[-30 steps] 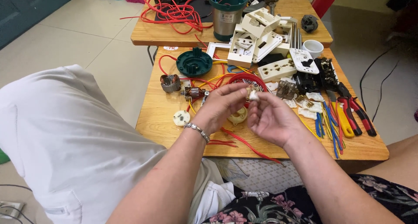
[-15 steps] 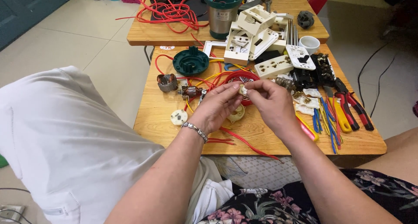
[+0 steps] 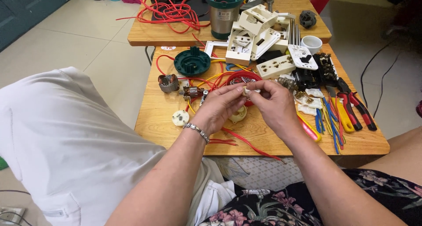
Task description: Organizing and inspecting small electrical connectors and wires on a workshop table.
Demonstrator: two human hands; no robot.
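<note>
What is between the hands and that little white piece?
Nothing. The left hand and right hand both pinch the small white part with their fingertips, above the table. Red wire lies below, out of the way.

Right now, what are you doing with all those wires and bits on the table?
A person sits at a wooden table, and both hands meet over it. The left hand and right hand pinch a small pale part between their fingertips. Around them lie red wires, a green round cap, white socket plates and red and yellow-handled pliers. What the small part is, I cannot tell.
</note>
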